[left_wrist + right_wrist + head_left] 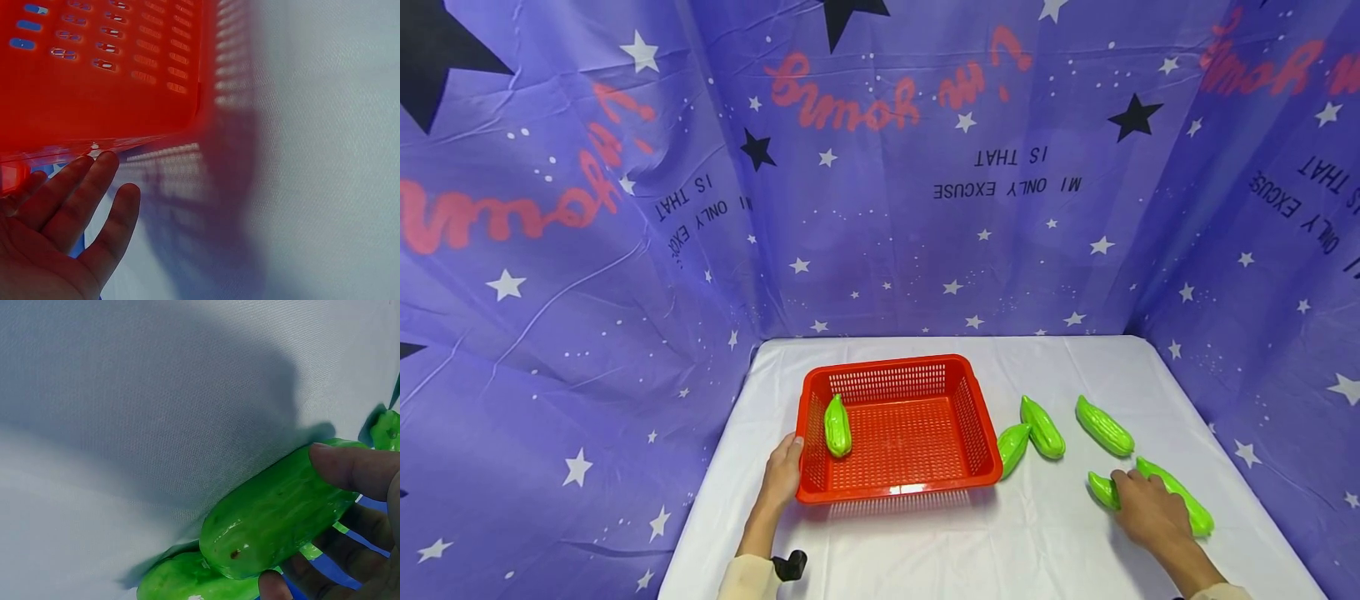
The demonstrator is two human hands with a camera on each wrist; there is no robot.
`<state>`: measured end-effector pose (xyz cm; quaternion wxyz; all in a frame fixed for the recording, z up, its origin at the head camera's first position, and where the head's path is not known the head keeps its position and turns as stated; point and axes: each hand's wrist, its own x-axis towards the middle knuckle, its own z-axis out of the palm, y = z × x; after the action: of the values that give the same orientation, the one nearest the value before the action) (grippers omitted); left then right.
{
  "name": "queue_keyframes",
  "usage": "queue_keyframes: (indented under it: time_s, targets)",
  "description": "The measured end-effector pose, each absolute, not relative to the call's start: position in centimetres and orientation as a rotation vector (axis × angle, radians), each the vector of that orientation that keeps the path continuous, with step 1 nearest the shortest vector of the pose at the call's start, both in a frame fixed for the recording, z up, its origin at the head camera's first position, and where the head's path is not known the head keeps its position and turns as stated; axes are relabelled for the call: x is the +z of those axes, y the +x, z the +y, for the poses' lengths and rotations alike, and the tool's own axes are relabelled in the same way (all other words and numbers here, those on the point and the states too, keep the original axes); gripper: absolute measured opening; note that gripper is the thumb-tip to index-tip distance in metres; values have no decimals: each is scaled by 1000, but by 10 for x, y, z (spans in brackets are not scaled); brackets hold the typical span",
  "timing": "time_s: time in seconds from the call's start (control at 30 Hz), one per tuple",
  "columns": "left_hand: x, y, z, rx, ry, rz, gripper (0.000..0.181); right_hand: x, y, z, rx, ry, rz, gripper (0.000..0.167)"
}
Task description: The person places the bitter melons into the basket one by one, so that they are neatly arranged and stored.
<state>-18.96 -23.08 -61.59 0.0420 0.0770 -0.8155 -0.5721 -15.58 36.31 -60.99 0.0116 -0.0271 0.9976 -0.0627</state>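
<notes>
A red plastic basket (891,492) with slotted walls stands left of the table's middle, one bright green bitter melon (838,427) lying inside it. My left hand (782,471) holds the basket's left rim, thumb at the top; in the left wrist view its fingers (103,219) reach up against the basket's outside. On the right, my right hand (1152,507) grips another bitter melon (275,512), with the thumb on one side and the fingers around the other. Its tapered tip sticks out to the left in the head view. Beside that hand lies one more bitter melon (1180,500).
Between the basket and my right hand lie more bitter melons, one (1013,450) partly hidden by the basket's right wall, one (1042,427) beside it and one (1103,427) farther right. A white cloth (910,558) covers the table; purple star-printed curtains (925,250) enclose three sides.
</notes>
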Motion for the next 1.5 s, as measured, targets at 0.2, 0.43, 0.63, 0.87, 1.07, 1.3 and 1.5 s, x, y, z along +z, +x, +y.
queue_keyframes:
  time_s: [0.2,0.43,0.63,0.87,1.07,1.3,1.5]
  targets:
    - [-615,-189,-232,-1764,218,-2488,44,-610,-158,363,-192,-81,3090,45]
    - [-615,-191,-234,-1786,219,-2501,43,-609,-158,364,-201,-85,3094,45]
    - [-614,-189,-230,-1769,215,-2483,44,-601,-163,362,-256,-80,3098,37]
    - [-615,-188,-230,-1744,202,-2476,43,-569,-183,342,-397,-97,3128,36]
    - [-613,-187,-230,-1768,193,-2462,43,-525,-211,304,-539,-139,3125,54]
    - [-616,-187,-229,-1744,222,-2468,42,-487,-244,248,-583,-216,3094,57]
    - [-616,-186,-228,-1731,229,-2466,43,-473,-261,201,-606,-315,3067,57]
